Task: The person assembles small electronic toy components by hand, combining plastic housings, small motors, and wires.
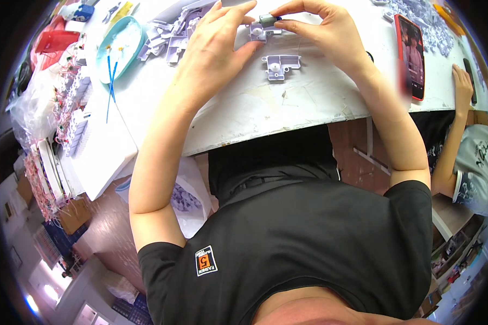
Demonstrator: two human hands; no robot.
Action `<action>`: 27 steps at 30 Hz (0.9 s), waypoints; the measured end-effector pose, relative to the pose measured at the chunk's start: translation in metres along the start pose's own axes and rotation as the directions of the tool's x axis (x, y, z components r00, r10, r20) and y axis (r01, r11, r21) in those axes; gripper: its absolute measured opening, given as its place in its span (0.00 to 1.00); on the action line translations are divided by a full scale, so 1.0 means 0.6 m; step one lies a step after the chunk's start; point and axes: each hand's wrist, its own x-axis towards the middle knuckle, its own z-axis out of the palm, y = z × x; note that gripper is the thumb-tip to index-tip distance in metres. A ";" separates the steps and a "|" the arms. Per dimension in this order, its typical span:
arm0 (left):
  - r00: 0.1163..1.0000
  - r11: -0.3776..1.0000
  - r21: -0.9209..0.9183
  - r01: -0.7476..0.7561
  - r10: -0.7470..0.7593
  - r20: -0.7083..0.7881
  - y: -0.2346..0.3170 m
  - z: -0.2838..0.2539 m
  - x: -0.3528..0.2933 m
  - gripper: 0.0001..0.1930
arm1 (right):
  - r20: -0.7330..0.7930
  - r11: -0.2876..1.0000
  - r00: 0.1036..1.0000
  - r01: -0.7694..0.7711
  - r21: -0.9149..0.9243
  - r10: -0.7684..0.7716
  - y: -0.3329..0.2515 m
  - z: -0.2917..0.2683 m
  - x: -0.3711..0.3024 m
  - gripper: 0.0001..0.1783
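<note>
My right hand (pixel 325 27) pinches a small grey electric motor (pixel 267 20) with a dark end between thumb and forefinger. Directly beneath it is a pale plastic housing (pixel 257 32). Around that housing's left side curls my left hand (pixel 217 46), its thumb against the near edge and a fingertip by the far left; the other fingers stretch out above. A second housing half (pixel 276 67) of the same kind lies on the white table nearer to me, its round boss facing up.
Several pale plastic parts (pixel 173 40) are heaped left of my left hand. Beyond is a turquoise dish (pixel 100 67) of whitish paste with blue sticks (pixel 111 81). Wired parts (pixel 65 103) lie far left. At right stand a red-cased phone (pixel 412 57) and another person's hand (pixel 462 84).
</note>
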 end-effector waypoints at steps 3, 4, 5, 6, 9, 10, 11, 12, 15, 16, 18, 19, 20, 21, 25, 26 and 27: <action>0.998 0.996 -0.054 0.065 -0.065 0.000 0.007 -0.001 0.001 0.32 | -0.032 0.986 0.996 0.078 -0.145 -0.084 0.000 0.008 -0.001 0.09; 0.997 0.995 -0.068 0.074 -0.075 -0.013 0.009 -0.002 -0.003 0.33 | -0.040 0.961 0.985 0.153 -0.232 -0.167 -0.004 0.011 -0.002 0.10; 0.996 0.993 -0.082 0.083 -0.086 -0.026 0.008 -0.001 -0.004 0.33 | -0.039 0.960 0.985 0.152 -0.233 -0.166 -0.006 0.012 -0.003 0.10; 0.996 0.993 -0.084 0.084 -0.087 -0.027 0.007 -0.001 -0.004 0.33 | -0.026 0.952 0.983 0.167 -0.255 -0.179 -0.007 0.013 -0.002 0.10; 0.997 0.995 -0.073 0.074 -0.076 -0.026 0.008 0.000 -0.002 0.33 | -0.013 0.942 0.982 0.175 -0.287 -0.187 -0.009 0.013 -0.001 0.10; 0.996 0.992 -0.084 0.090 -0.091 -0.018 0.010 -0.001 0.000 0.33 | -0.018 0.940 0.983 0.169 -0.297 -0.182 -0.008 0.013 0.000 0.10; 0.994 0.990 -0.095 0.105 -0.107 -0.009 0.010 -0.001 0.001 0.33 | -0.016 0.940 0.983 0.169 -0.298 -0.182 -0.010 0.013 -0.001 0.10; 0.994 0.990 -0.097 0.106 -0.108 -0.010 0.007 0.000 -0.001 0.33 | -0.013 0.913 0.977 0.195 -0.358 -0.213 -0.011 0.013 -0.003 0.10; 0.995 0.992 -0.076 0.096 -0.098 -0.025 0.002 0.004 -0.003 0.34 | -0.007 0.853 0.960 0.244 -0.461 -0.279 -0.010 0.011 -0.004 0.10; 0.994 0.989 -0.093 0.112 -0.113 -0.006 0.005 0.000 -0.003 0.34 | -0.007 0.823 0.950 0.268 -0.501 -0.313 -0.009 0.011 -0.004 0.10; 0.991 0.986 -0.107 0.131 -0.131 0.011 0.005 -0.003 -0.002 0.34 | 0.046 0.771 0.937 0.312 -0.556 -0.346 -0.013 0.008 0.000 0.10; 0.991 0.983 -0.125 0.134 -0.133 0.016 0.006 -0.004 0.000 0.34 | 0.095 0.711 0.922 0.352 -0.609 -0.375 -0.015 0.005 0.002 0.09; 0.991 0.980 -0.149 0.132 -0.131 0.020 0.007 -0.002 0.003 0.34 | 0.095 0.707 0.923 0.350 -0.614 -0.374 0.004 0.002 0.010 0.09; 0.992 0.980 -0.153 0.127 -0.126 0.017 0.011 0.000 0.008 0.34 | 0.067 0.583 0.759 0.550 -0.598 -0.647 0.040 -0.001 0.025 0.09; 0.994 1.000 -0.003 0.015 -0.015 -0.105 -0.002 0.007 0.005 0.28 | 0.277 0.322 0.759 0.535 -0.781 -0.590 -0.046 -0.005 0.012 0.08; 0.988 0.999 -0.011 -0.032 0.030 -0.154 -0.007 0.015 0.005 0.28 | 0.277 0.307 0.753 0.533 -0.788 -0.597 -0.046 -0.010 0.011 0.08; 0.991 0.999 -0.034 -0.024 0.020 -0.136 -0.007 0.018 0.002 0.32 | 0.303 0.310 0.778 0.527 -0.792 -0.550 -0.039 -0.014 0.006 0.07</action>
